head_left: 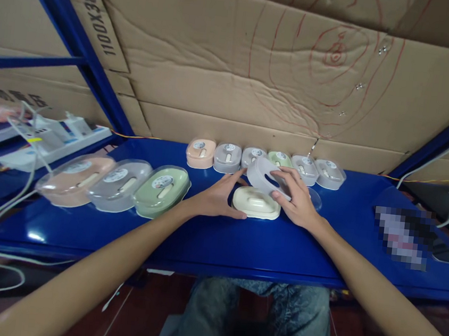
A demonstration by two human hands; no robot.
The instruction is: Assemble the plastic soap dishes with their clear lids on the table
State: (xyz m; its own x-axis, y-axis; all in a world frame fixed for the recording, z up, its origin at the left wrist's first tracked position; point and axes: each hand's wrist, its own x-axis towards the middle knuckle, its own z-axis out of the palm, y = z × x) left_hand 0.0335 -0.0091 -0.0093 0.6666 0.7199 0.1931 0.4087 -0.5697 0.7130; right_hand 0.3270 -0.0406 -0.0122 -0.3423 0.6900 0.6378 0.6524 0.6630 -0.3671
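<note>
On a blue shelf (209, 241), a cream soap-dish base (256, 203) is lying flat. The left hand (217, 196) is resting open beside it, steadying it. The right hand (296, 197) is gripping a tilted grey lid (263, 173) just above it, fingers curled over.

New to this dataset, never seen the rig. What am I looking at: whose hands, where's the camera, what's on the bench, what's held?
One picture, from a camera on a person's head, looking forward and down; no robot. The left hand lies flat on the blue table, touching a cream soap box. The right hand grips a tilted white lid just above that box. Three lidded boxes (pink, grey, green) sit to the left; a row of six smaller ones lines the cardboard wall behind.
</note>
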